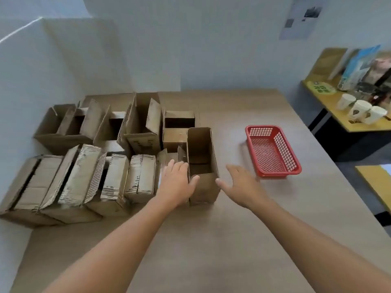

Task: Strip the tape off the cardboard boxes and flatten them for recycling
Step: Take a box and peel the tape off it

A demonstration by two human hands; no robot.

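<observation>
A narrow, open-topped cardboard box (206,191) stands upright on the wooden table (211,246), just right of a cluster of other boxes. My left hand (176,182) grips its near left corner, fingers along the left wall and thumb across the front face. My right hand (241,187) is spread open beside the box's right wall, its thumb tip at the near right corner. Several taped, closed boxes (74,182) lie in a front row to the left. Several boxes with raised flaps (141,125) stand behind them.
A red plastic mesh basket (273,173) sits on the table to the right of my hands. White walls close off the left and back. A yellow side table (338,115) at the far right carries paper cups (357,109) and packages.
</observation>
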